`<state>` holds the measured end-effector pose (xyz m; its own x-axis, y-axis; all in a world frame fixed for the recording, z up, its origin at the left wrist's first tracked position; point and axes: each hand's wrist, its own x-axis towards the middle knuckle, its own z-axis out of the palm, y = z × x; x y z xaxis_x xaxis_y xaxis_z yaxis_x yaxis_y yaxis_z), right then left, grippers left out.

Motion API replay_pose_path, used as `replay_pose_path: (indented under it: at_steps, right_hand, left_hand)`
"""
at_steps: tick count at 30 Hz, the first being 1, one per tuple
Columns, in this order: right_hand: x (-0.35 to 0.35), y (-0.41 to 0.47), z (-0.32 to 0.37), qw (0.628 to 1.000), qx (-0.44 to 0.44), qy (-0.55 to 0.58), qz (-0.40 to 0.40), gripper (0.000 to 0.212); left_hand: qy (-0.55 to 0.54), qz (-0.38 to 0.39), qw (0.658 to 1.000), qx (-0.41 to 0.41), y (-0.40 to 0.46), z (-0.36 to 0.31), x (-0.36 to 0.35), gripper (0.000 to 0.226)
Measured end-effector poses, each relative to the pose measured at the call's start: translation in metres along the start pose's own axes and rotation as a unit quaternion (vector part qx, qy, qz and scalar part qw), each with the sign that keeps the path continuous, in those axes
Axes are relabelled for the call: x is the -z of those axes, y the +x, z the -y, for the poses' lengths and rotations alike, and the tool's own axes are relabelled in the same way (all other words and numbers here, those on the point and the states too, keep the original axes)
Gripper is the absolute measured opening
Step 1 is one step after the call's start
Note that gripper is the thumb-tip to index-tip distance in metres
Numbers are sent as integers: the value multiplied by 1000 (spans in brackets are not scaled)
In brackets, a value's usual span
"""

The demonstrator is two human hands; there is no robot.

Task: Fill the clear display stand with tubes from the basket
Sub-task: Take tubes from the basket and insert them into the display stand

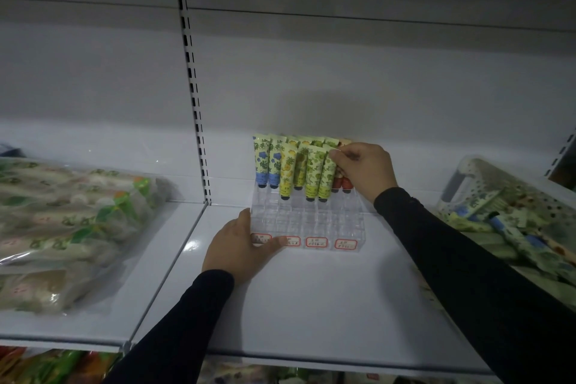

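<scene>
From the head view, you are pinching the top of a green tube (pixel 328 176) with your right hand (pixel 363 170), so keep it upright and be pressing it straight down until its cap seats in its slot. Your left hand (pixel 241 245) is lying flat, fingers straight, against the clear display stand (pixel 307 223) on the shelf (pixel 311 305), steadying it. Back rows are standing filled; front slots are showing bare. The basket (pixel 505 206) is sitting at right.

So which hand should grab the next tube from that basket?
The right hand, probably. The basket sits on its side, and it already handles the tubes. The left hand is steadying the clear stand.
</scene>
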<state>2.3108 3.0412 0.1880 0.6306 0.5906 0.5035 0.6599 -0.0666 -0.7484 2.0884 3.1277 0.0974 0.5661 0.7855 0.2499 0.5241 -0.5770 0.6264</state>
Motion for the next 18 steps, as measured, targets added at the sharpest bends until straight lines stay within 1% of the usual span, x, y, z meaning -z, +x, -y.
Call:
replay_pose_path:
  at_steps: [8, 15, 18]
  right_hand:
    - [-1, -2, 0, 1000, 8, -24, -6, 25]
    - [-1, -1, -2, 1000, -8, -22, 4, 36]
    - [1, -5, 1, 1000, -26, 3, 1, 31]
  left_hand:
    - [1, 4, 1000, -2, -2, -1, 1, 79]
    - [6, 4, 1000, -3, -1, -2, 2, 79]
    - [8, 6, 1000, -2, -1, -2, 2, 79]
